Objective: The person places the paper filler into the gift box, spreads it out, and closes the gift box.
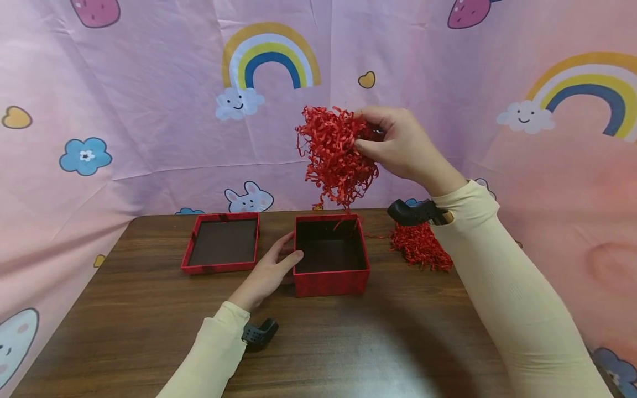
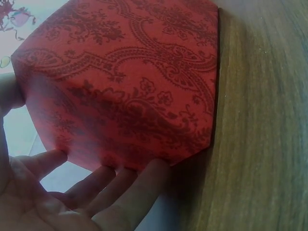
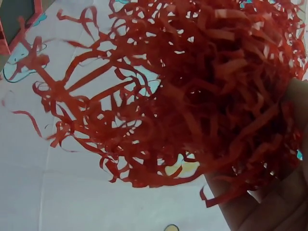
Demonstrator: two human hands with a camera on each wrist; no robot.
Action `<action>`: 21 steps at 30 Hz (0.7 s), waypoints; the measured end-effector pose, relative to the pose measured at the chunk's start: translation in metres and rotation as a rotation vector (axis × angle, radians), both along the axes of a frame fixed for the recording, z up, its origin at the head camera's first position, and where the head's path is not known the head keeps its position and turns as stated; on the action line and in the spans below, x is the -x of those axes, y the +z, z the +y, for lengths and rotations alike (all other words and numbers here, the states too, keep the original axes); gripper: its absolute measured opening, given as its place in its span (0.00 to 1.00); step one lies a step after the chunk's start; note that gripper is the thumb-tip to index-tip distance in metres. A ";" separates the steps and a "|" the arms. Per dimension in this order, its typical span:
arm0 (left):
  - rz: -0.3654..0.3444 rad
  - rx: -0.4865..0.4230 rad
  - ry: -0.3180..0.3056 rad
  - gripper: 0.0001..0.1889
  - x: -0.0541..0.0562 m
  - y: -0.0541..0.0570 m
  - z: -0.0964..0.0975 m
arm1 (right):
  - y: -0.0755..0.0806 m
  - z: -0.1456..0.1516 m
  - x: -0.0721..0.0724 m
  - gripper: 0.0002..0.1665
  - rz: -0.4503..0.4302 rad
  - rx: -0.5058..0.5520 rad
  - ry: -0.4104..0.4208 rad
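Note:
My right hand is raised above an uncovered red box and pinches a fluffy clump of red crinkle-cut paper shreds. Loose strands of the clump dangle toward the box's back rim. In the right wrist view the shreds fill much of the picture, with fingers partly hidden behind them. At the box's left side, my left hand holds the wall, thumb at the rim and fingers against the outside. A dark paisley pattern covers the box in the left wrist view. Its inside is dark, with the floor showing.
Left of the box lies its red-rimmed lid, dark inside facing up. More red paper shreds sit in a pile at the right, partly behind the right forearm. A patterned cloth hangs behind the wooden table.

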State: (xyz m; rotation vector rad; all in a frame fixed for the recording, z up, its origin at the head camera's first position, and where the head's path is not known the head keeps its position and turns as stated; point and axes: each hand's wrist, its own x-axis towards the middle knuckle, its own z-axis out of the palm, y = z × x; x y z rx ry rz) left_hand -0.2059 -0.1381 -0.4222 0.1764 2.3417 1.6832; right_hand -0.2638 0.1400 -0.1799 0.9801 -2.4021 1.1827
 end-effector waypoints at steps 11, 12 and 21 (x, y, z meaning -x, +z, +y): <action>0.005 -0.038 -0.007 0.38 0.002 -0.002 0.000 | -0.062 -0.013 0.011 0.12 -0.021 -0.201 0.046; 0.007 -0.036 -0.009 0.38 0.002 -0.002 0.000 | -0.071 -0.014 0.013 0.13 -0.024 -0.229 0.054; -0.001 -0.030 -0.007 0.39 0.000 0.000 0.003 | -0.132 -0.020 0.019 0.20 -0.064 -0.507 0.109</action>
